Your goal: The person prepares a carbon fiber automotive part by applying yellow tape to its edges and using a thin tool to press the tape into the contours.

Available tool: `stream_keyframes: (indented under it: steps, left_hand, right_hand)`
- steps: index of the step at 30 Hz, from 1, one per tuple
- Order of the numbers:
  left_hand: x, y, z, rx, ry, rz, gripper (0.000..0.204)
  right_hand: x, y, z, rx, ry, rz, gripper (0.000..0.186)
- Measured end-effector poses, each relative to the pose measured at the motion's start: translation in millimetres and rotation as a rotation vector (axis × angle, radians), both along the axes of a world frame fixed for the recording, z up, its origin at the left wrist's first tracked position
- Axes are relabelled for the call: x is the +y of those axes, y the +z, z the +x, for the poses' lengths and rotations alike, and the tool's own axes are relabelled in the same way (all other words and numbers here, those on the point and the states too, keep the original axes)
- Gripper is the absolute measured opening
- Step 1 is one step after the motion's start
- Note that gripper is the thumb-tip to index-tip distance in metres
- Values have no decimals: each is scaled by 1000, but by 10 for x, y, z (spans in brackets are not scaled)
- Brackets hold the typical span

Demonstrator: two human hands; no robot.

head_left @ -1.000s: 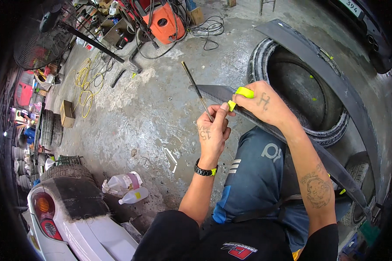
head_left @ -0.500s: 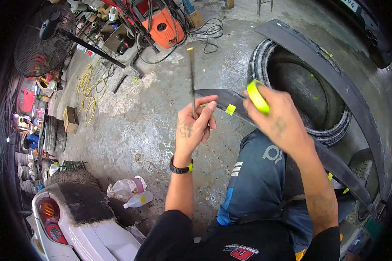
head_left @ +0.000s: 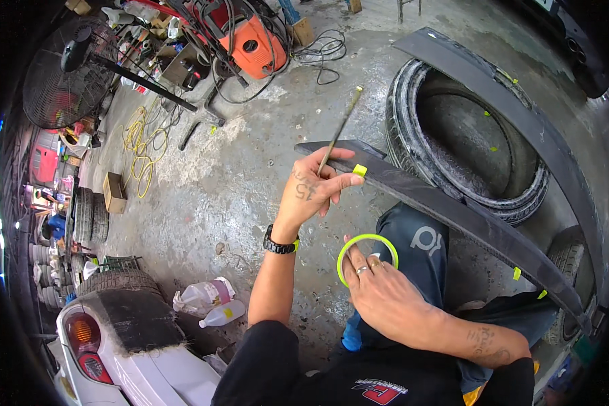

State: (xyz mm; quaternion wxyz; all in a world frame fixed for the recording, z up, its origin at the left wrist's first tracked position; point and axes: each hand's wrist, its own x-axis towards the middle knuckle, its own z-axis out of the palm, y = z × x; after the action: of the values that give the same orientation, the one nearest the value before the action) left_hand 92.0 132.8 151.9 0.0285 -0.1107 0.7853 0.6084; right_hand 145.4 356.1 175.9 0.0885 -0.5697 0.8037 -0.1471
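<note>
Between thumb and fingers of my left hand (head_left: 310, 189) is a thin dark rod (head_left: 338, 128) with a pale yellowish tip, pointing up and away. The left thumb tip reaches a small neon yellow piece of tape (head_left: 361, 170) on a long, dark, curved strip-like panel (head_left: 446, 206). Lower down, by my knee, my right hand (head_left: 396, 291) holds a roll of neon yellow tape (head_left: 369, 236), its fingers passed through the ring. More yellow tabs (head_left: 517, 273) show along the panel's right end.
A loose tire (head_left: 400, 101) lies right of centre, with a second dark curved panel (head_left: 480, 64) across it. An orange machine (head_left: 252, 47) with hoses and a black stand fan (head_left: 74, 74) stand farther off. Plastic bottles (head_left: 222, 314) and a white car body part (head_left: 135, 365) are lower left.
My right hand has come down and left from above the panel toward my knee with the tape roll. The left hand has shifted right to the yellow tape, and the rod leans further right.
</note>
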Motion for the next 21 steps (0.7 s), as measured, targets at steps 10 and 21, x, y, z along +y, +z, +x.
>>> stream_keyframes:
  steps: [10,21]
  left_hand:
    - [-9,18,105,14,114,155,26]
    - [72,-108,99,145,-7,-110,16]
  right_hand:
    - [863,218,144,-404,-149,-31,61]
    - [1549,135,536,-747,-551,-17,64]
